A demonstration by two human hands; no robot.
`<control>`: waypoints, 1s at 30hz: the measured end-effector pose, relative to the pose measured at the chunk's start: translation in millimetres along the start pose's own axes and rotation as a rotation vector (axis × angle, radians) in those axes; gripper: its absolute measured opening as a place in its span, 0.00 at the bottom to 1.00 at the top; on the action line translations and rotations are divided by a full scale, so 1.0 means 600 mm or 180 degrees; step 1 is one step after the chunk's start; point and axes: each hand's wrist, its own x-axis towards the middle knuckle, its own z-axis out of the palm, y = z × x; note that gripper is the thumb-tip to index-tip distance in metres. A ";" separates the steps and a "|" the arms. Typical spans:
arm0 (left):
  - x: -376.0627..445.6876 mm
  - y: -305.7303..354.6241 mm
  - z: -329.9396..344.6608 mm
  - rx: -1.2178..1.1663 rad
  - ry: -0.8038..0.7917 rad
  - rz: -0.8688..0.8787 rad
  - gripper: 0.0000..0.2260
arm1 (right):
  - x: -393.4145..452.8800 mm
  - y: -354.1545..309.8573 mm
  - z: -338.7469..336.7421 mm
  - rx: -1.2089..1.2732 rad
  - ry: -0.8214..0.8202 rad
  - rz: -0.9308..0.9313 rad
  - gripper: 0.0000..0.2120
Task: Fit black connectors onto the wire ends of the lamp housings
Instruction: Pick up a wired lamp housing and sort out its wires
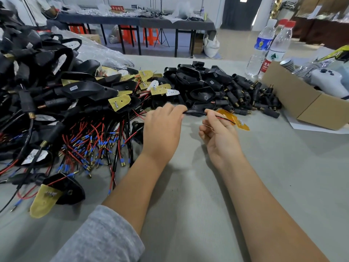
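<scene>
Grey cloth tabletop [245, 167]; left hand [162, 127] and right hand [219, 133] each pinch one thin black sleeved wire [195, 112], grip clenched on it, red/black leads running to an amber board [236, 120]. Left: tangled red-black wires with blue-brass tips [90, 146]. Beyond: glossy black housings [190, 80], stubby connectors [251, 99], cardboard box [302, 103], bottles [264, 46].

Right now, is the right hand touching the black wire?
Touching. The head view shows the right hand pinching the black wire with its fingertips; the left hand grips its other end.
</scene>
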 end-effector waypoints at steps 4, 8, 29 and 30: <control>0.001 -0.007 -0.001 0.0016 -0.0002 -0.0126 0.10 | 0.002 -0.006 0.000 0.0434 0.0040 0.0340 0.09; -0.001 -0.013 -0.001 0.0178 0.0180 -0.0203 0.09 | 0.006 -0.006 -0.010 0.0969 0.0168 0.0574 0.16; -0.002 -0.011 0.015 0.0365 -0.0280 -0.0092 0.14 | -0.011 -0.017 -0.005 -0.0034 -0.0389 0.0237 0.18; -0.002 -0.010 0.016 0.0370 -0.0290 -0.0077 0.14 | -0.011 -0.016 -0.003 -0.0056 -0.0433 0.0244 0.17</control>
